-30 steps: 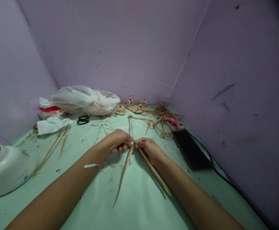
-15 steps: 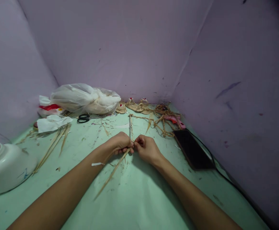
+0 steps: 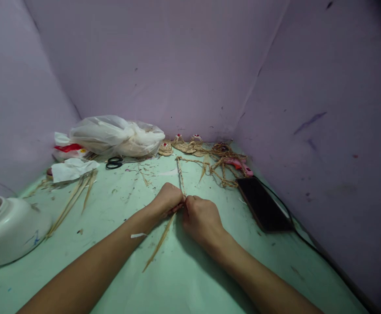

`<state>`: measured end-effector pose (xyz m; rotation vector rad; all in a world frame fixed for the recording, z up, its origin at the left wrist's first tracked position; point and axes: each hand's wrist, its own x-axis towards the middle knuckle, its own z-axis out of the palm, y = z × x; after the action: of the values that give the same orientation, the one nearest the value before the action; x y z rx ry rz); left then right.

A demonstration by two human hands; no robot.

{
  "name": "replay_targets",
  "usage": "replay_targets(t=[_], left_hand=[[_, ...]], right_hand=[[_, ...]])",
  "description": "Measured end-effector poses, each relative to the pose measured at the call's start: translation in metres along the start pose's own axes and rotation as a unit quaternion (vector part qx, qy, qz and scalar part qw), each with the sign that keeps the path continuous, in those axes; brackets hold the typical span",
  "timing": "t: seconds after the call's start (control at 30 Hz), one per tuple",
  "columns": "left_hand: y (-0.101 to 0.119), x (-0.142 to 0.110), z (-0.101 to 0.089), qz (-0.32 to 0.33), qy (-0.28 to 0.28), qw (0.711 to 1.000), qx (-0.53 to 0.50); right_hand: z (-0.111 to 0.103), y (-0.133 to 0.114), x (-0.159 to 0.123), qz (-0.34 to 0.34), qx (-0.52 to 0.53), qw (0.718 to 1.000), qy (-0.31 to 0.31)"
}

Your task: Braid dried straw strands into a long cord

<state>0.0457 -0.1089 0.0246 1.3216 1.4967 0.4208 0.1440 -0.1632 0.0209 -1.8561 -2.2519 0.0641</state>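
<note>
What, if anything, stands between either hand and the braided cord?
Nothing visible: the left hand and right hand meet at the near end of the braided cord, fingers hiding the grip. The scissors lie well left.

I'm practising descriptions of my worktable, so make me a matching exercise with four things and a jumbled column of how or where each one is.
1. Smartphone
2. Scissors
3. Jar
4. Plastic bag

A. White, open mouth, at the picture's left edge
B. Translucent, left of the small woven sandals
C. Dark screen, right of the right hand
D. Black handles

Pairs: 1-C, 2-D, 3-A, 4-B
</note>
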Motion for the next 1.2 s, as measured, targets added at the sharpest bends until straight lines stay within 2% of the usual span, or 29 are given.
replay_targets(t=[0.17, 0.3, 0.37, 0.43, 0.5, 0.57, 0.7, 0.73, 0.77, 0.8, 0.9, 0.97, 1.07, 1.2], left_hand=[[-0.001, 0.002, -0.007, 0.015, -0.058, 0.997, -0.041], [-0.003, 0.004, -0.01, 0.037, -0.061, 0.996, -0.059], [-0.004, 0.005, -0.011, 0.053, -0.071, 0.993, -0.072], [-0.006, 0.006, -0.014, 0.071, -0.086, 0.99, -0.081], [-0.006, 0.007, -0.016, 0.075, -0.097, 0.989, -0.087], [-0.007, 0.007, -0.016, 0.073, -0.103, 0.988, -0.084], [-0.007, 0.009, -0.014, 0.08, -0.107, 0.987, -0.086], [-0.008, 0.01, -0.013, 0.082, -0.107, 0.987, -0.087], [-0.008, 0.011, -0.013, 0.084, -0.107, 0.987, -0.086], [-0.008, 0.012, -0.012, 0.083, -0.106, 0.988, -0.079], [-0.009, 0.013, -0.014, 0.092, -0.09, 0.992, -0.009], [-0.009, 0.013, -0.017, 0.119, -0.065, 0.989, 0.065], [-0.01, 0.013, -0.02, 0.165, -0.021, 0.973, 0.157], [-0.011, 0.012, -0.02, 0.204, 0.026, 0.951, 0.23]], right_hand=[[0.003, -0.004, -0.003, -0.041, -0.027, 0.998, -0.036], [-0.001, 0.0, -0.004, -0.067, 0.003, 0.997, -0.027], [-0.002, 0.008, -0.002, -0.044, 0.057, 0.997, -0.005], [-0.001, 0.018, 0.002, 0.029, 0.144, 0.988, 0.043], [0.003, 0.028, 0.008, 0.109, 0.254, 0.958, 0.081], [0.008, 0.032, 0.014, 0.155, 0.381, 0.909, 0.069], [0.014, 0.024, 0.02, 0.171, 0.613, 0.767, -0.086], [0.015, 0.022, 0.021, 0.17, 0.637, 0.744, -0.114], [0.017, 0.02, 0.022, 0.168, 0.641, 0.738, -0.126], [0.019, 0.019, 0.023, 0.167, 0.629, 0.75, -0.121], [0.026, 0.022, 0.027, 0.172, 0.537, 0.824, -0.06], [0.029, 0.025, 0.029, 0.18, 0.506, 0.843, -0.041], [0.029, 0.025, 0.03, 0.196, 0.536, 0.82, -0.046], [0.026, 0.022, 0.03, 0.218, 0.57, 0.79, -0.059]])
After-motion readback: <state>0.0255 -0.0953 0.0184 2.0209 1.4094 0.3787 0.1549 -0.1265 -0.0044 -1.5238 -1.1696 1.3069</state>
